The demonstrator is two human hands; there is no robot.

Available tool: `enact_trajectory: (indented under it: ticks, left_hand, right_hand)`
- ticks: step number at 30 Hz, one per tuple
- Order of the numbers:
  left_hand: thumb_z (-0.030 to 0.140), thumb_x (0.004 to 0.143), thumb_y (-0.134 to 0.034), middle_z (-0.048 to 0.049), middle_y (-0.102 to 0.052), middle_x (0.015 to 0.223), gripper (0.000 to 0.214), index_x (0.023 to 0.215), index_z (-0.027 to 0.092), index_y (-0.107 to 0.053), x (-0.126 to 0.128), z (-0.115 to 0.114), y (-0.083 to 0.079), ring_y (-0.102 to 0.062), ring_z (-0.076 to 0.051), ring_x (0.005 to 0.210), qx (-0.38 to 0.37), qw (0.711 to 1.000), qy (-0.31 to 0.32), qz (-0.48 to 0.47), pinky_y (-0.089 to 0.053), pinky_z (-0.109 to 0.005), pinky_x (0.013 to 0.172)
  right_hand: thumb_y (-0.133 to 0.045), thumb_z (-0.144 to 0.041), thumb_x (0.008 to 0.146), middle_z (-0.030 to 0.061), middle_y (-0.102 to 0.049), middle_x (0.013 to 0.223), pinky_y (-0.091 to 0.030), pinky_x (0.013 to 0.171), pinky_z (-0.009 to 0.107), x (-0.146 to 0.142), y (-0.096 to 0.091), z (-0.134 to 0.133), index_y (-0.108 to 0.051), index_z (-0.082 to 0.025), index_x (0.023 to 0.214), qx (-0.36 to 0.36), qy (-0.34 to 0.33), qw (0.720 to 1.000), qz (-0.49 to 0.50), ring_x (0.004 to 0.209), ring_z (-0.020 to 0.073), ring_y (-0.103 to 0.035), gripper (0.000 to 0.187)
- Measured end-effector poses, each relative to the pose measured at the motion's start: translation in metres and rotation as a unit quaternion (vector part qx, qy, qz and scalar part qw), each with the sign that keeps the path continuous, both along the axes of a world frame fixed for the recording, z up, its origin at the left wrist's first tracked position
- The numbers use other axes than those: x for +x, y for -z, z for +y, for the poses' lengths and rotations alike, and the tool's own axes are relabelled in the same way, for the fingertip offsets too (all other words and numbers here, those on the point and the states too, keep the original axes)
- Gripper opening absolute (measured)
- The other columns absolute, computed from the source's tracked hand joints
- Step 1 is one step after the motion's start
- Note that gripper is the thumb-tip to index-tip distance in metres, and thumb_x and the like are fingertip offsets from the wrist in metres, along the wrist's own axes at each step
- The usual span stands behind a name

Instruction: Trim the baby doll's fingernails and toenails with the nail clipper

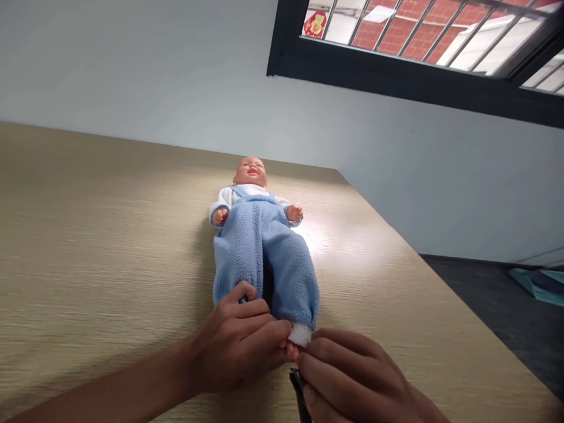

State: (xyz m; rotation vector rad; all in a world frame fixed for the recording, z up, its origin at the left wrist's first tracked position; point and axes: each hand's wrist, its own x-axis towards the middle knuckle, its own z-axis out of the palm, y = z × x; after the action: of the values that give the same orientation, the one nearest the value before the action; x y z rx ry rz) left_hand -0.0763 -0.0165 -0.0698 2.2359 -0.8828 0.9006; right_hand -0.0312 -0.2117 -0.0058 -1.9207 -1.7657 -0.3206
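A baby doll (254, 247) in blue fleece overalls over a white top lies on its back on a wood-grain table (97, 235), its feet towards me. My left hand (235, 341) is closed around the doll's lower legs and foot, its fingertips beside a white sock (300, 335). A bare pinkish part of the foot shows just below the sock. My right hand (352, 376) sits against that foot and holds a small black tool (299, 393), partly hidden by the fingers. I cannot tell exactly what the tool is.
The table's right edge runs diagonally down to a dark floor (480, 294), where a teal cloth (535, 288) lies. Behind the table is a pale wall (132, 70). A dark-framed barred window (418, 53) at the top right looks onto a brick wall.
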Motion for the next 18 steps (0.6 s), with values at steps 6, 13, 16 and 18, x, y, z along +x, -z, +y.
enact_trajectory:
  ticks: [6, 13, 16, 18]
  left_hand:
    - [0.021, 0.106, -0.043, -0.0001, -0.069, 0.07, 0.019, 0.1, 0.01, -0.058, -0.002, 0.003, 0.002, -0.057, -0.012, 0.057, -0.053, 0.998, 0.017, 0.006, -0.036, -0.034, 0.071]
    - [0.02, 0.106, -0.044, -0.0012, -0.07, 0.073, 0.018, 0.102, 0.009, -0.058, -0.001, 0.003, 0.005, -0.06, -0.012, 0.06, -0.075, 0.997, 0.027, 0.016, -0.036, -0.033, 0.073]
    - [0.02, 0.106, -0.043, -0.0012, -0.07, 0.073, 0.018, 0.102, 0.009, -0.058, 0.0, 0.004, 0.004, -0.061, -0.012, 0.06, -0.072, 0.997, 0.031, 0.015, -0.036, -0.032, 0.072]
    - [0.021, 0.107, -0.042, -0.0013, -0.071, 0.074, 0.02, 0.103, 0.009, -0.057, 0.0, 0.004, 0.003, -0.061, -0.012, 0.061, -0.073, 0.997, 0.034, 0.014, -0.036, -0.032, 0.072]
  right_hand:
    - [-0.056, -0.013, 0.095, -0.0014, -0.066, 0.069, -0.061, 0.07, 0.021, 0.001, 0.019, 0.007, -0.062, -0.019, 0.078, 0.091, 0.007, 0.995, -0.034, 0.061, 0.01, -0.065, 0.019]
    - [-0.061, -0.009, 0.087, -0.002, -0.066, 0.074, -0.062, 0.074, 0.025, 0.0, 0.032, 0.003, -0.061, -0.022, 0.088, 0.074, 0.014, 0.995, -0.063, 0.065, 0.0112, -0.066, 0.013]
    - [-0.061, -0.01, 0.086, -0.0002, -0.068, 0.078, -0.062, 0.079, 0.028, -0.001, 0.036, 0.0, -0.061, -0.019, 0.092, 0.06, 0.009, 0.995, -0.077, 0.07, 0.0128, -0.067, 0.011]
    - [-0.06, -0.01, 0.086, 0.0012, -0.069, 0.078, -0.062, 0.077, 0.029, -0.002, 0.037, 0.0, -0.061, -0.017, 0.096, 0.047, 0.011, 0.996, -0.074, 0.072, 0.0143, -0.068, 0.012]
